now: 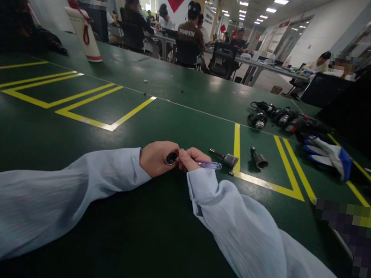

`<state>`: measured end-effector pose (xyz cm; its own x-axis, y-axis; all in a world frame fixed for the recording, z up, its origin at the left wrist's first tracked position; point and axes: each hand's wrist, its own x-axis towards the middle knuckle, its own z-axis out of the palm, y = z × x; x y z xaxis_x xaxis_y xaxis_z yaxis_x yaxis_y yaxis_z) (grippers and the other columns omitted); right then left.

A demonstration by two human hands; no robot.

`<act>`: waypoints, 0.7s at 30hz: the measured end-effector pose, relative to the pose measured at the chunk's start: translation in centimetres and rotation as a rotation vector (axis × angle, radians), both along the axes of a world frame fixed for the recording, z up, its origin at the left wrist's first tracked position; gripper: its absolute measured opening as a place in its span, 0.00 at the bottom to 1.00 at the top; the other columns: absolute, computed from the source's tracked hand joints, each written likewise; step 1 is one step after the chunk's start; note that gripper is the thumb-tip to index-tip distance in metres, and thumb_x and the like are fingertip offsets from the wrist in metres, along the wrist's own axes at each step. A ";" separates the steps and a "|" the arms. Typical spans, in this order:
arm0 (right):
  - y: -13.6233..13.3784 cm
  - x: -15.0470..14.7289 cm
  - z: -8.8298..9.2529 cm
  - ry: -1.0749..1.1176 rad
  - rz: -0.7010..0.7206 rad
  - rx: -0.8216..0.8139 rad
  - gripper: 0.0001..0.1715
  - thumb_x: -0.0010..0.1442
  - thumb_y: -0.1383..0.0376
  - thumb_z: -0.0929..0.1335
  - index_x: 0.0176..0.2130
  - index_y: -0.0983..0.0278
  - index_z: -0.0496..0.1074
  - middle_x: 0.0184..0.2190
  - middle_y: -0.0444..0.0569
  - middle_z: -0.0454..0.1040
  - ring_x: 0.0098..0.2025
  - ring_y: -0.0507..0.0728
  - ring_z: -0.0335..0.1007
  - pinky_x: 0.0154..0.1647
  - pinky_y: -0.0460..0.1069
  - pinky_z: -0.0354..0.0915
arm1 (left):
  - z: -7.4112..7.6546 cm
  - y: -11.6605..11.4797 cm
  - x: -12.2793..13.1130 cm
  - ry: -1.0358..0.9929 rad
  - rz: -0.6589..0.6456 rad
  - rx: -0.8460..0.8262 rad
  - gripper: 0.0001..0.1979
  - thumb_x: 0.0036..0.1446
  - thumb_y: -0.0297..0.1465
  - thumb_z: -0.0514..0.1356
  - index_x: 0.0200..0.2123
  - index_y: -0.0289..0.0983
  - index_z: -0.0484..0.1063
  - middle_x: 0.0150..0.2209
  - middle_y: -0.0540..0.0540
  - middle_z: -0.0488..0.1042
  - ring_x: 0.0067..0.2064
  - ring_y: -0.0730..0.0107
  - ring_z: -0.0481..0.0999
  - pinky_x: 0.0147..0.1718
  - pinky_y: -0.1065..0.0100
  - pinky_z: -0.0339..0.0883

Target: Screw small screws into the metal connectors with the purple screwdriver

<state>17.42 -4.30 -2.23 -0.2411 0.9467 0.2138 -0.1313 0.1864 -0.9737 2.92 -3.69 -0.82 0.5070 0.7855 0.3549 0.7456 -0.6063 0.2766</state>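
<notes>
My left hand (157, 157) is wrapped round a dark metal hole-saw-like cylinder (171, 158), its open end facing me. Close against it, my right hand (189, 157) grips a screwdriver with a clear purple handle (210, 165), which sticks out to the right. The screwdriver's tip side points at the cylinder; whether it touches is hidden by the fingers. To the right of my hands lies a similar metal tool with a shank (230, 160), with a tiny dark part (231, 173) beside it. Another such tool (259, 159) rests farther right.
The green table (139, 72) bears yellow tape outlines. Black and red power tools (283, 117) and a blue-white glove (327, 155) lie at the right. A white cylindrical container (84, 32) leans at the back left. People sit at desks beyond.
</notes>
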 end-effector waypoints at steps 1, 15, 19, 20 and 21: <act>0.0 0.0 0.0 0.014 0.016 -0.024 0.21 0.46 0.51 0.67 0.18 0.65 0.66 0.14 0.41 0.65 0.17 0.46 0.57 0.19 0.43 0.54 | 0.0 0.1 0.0 -0.003 -0.012 0.000 0.07 0.47 0.30 0.52 0.21 0.35 0.62 0.20 0.50 0.65 0.23 0.75 0.64 0.22 0.73 0.55; 0.0 0.1 0.0 0.150 0.068 -0.092 0.18 0.47 0.53 0.67 0.21 0.65 0.68 0.15 0.41 0.67 0.16 0.46 0.57 0.18 0.43 0.54 | -0.1 -0.2 0.0 -0.153 -0.033 0.027 0.05 0.46 0.29 0.54 0.21 0.34 0.65 0.20 0.51 0.65 0.23 0.77 0.64 0.22 0.75 0.56; -0.6 -0.2 0.2 0.067 -0.014 0.022 0.19 0.49 0.54 0.66 0.19 0.66 0.66 0.15 0.41 0.65 0.16 0.45 0.56 0.18 0.43 0.53 | 0.0 -0.3 0.2 -0.092 -0.009 0.032 0.08 0.47 0.29 0.54 0.19 0.34 0.63 0.18 0.51 0.63 0.22 0.77 0.62 0.21 0.74 0.54; -0.7 -0.2 0.3 0.055 -0.026 0.032 0.19 0.49 0.54 0.66 0.19 0.66 0.66 0.14 0.41 0.65 0.17 0.45 0.56 0.18 0.43 0.53 | 0.1 -0.3 0.2 -0.078 -0.003 0.028 0.08 0.47 0.29 0.53 0.19 0.34 0.62 0.18 0.51 0.63 0.21 0.77 0.62 0.21 0.74 0.54; -0.8 -0.3 0.3 0.045 -0.033 0.036 0.19 0.49 0.54 0.66 0.19 0.66 0.66 0.14 0.41 0.65 0.17 0.45 0.56 0.18 0.43 0.53 | 0.2 -0.4 0.3 -0.068 0.003 0.027 0.08 0.47 0.28 0.53 0.18 0.35 0.62 0.18 0.51 0.63 0.21 0.77 0.62 0.21 0.74 0.54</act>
<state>17.16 -5.06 -1.95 -0.1994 0.9453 0.2581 -0.1677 0.2266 -0.9594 3.20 -4.05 -0.65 0.4791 0.7766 0.4090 0.7274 -0.6121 0.3102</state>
